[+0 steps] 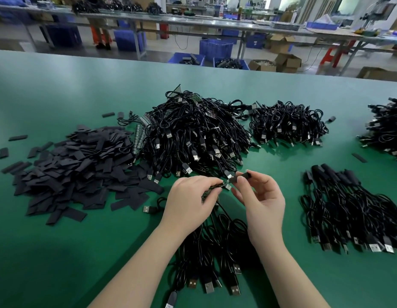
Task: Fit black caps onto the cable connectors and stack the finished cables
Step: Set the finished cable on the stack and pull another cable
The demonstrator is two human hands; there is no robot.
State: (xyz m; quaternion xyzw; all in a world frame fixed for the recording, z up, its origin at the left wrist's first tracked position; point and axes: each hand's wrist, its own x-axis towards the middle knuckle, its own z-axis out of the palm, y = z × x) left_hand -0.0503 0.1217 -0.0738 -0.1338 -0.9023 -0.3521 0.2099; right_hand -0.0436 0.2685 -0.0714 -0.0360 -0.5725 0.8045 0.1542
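Right hand grip: right hand [260, 197] pinches a black cap [239, 177] between thumb and forefinger, other fingers loosely curled.
Left hand grip: left hand [189, 197] curled round a small green connector board [224, 185], its tip poking out toward the cap.
Cap vs connector: cap mouth just beside the board's tip; cannot tell whether it is on.
Held cable: black cable [217, 238] trails from the left hand toward the camera, over a loose bundle with USB plugs.
Loose caps: flat heap [81, 165] on the left of the green table [59, 252].
Uncapped cables: big pile [193, 136] beyond the hands; smaller pile [288, 123] to its right.
Finished stack: capped cables [348, 207] laid side by side, right of the hands.
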